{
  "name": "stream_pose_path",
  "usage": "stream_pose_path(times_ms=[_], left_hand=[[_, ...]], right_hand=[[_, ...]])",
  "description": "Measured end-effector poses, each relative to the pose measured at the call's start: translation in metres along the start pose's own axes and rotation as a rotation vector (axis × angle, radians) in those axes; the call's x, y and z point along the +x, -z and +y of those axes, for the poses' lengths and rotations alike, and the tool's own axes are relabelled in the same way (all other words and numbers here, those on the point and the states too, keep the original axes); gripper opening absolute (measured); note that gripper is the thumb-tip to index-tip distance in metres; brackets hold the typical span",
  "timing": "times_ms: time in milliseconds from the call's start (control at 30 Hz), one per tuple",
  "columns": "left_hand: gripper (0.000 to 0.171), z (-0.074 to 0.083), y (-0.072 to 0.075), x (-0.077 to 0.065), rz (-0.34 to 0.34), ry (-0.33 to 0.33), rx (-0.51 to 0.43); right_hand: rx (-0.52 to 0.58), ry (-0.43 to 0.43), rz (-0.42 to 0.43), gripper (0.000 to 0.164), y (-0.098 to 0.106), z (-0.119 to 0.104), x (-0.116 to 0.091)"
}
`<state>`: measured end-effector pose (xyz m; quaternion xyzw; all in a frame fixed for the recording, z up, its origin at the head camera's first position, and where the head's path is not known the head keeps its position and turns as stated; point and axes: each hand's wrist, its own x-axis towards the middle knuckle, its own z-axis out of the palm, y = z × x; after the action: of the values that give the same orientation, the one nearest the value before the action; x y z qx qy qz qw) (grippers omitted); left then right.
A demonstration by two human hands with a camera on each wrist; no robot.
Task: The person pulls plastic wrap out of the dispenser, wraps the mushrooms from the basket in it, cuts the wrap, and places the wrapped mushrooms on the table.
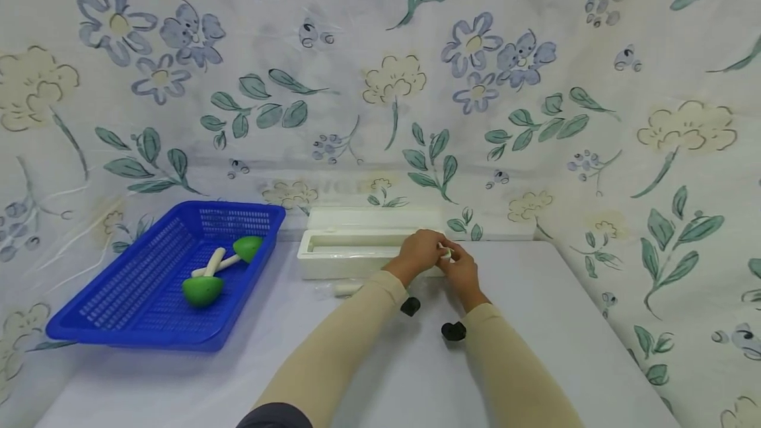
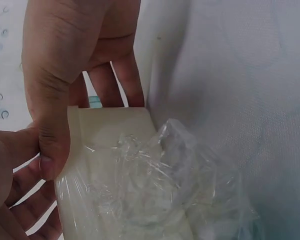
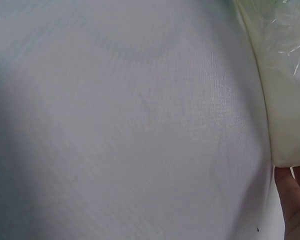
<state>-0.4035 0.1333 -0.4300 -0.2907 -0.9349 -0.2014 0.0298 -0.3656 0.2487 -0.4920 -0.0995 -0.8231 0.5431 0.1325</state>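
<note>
A long white box point(image 1: 351, 263) with its lid point(image 1: 374, 218) tipped back stands at the table's far side. Both hands meet at its right end. In the left wrist view, my left hand point(image 2: 75, 60) grips that end, thumb on the edge and fingers behind. My right hand point(image 2: 2, 175) comes in from the side; its thumb touches the left thumb and its fingers curl behind the box edge. Crumpled clear plastic film point(image 2: 155, 175) clings over the box. In the right wrist view, fingertips point(image 3: 285, 177) touch the box's corner.
At left, a blue mesh basket point(image 1: 139, 332) holds two green-capped mushroom shapes point(image 1: 202, 289). A white stick point(image 1: 347, 289) in clear wrap lies before the box. Black objects point(image 1: 410, 307) show beside the forearms. Flowered cloth point(image 1: 380, 98) hangs behind the white table point(image 1: 535, 296).
</note>
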Motion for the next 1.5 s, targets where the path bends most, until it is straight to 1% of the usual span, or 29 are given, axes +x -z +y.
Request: stream_pose_path(times_ms=[233,300,433,533,633,800,1000,1233,1367,1500], left_hand=[[0.013,0.0,0.004,0.004,0.012,0.049,-0.001],[0.012,-0.001,0.006,0.006,0.006,0.065,-0.017],[0.01,-0.006,0.008,0.01,-0.042,0.094,-0.065],[0.009,-0.009,0.011,0.012,-0.087,0.101,-0.098],[0.008,-0.011,0.016,0.012,-0.122,0.09,-0.114],[0.008,-0.012,0.02,0.013,-0.152,0.068,-0.114],[0.007,-0.017,0.022,0.018,-0.173,0.053,-0.135],[0.009,-0.025,0.024,0.018,-0.207,-0.004,-0.168],[0.009,-0.029,0.024,0.017,-0.221,-0.008,-0.195],[0.007,-0.029,0.025,0.016,-0.23,-0.01,-0.221]], right_hand=[[0.004,-0.023,-0.01,0.053,-0.001,0.001,0.002],[0.004,-0.018,-0.008,0.054,0.0,0.001,0.003],[-0.007,-0.013,-0.011,0.059,0.001,0.001,0.004],[0.01,-0.018,-0.025,0.061,0.001,0.002,0.003],[0.026,-0.019,-0.03,0.063,0.001,0.002,0.001],[0.024,-0.01,-0.034,0.066,0.001,0.001,-0.001],[0.055,-0.008,-0.023,0.066,0.003,0.0,0.0],[0.048,-0.004,-0.012,0.066,0.001,0.0,0.0],[0.067,-0.014,-0.025,0.067,0.001,0.001,0.001],[0.074,-0.025,-0.035,0.068,0.003,0.002,0.004]])
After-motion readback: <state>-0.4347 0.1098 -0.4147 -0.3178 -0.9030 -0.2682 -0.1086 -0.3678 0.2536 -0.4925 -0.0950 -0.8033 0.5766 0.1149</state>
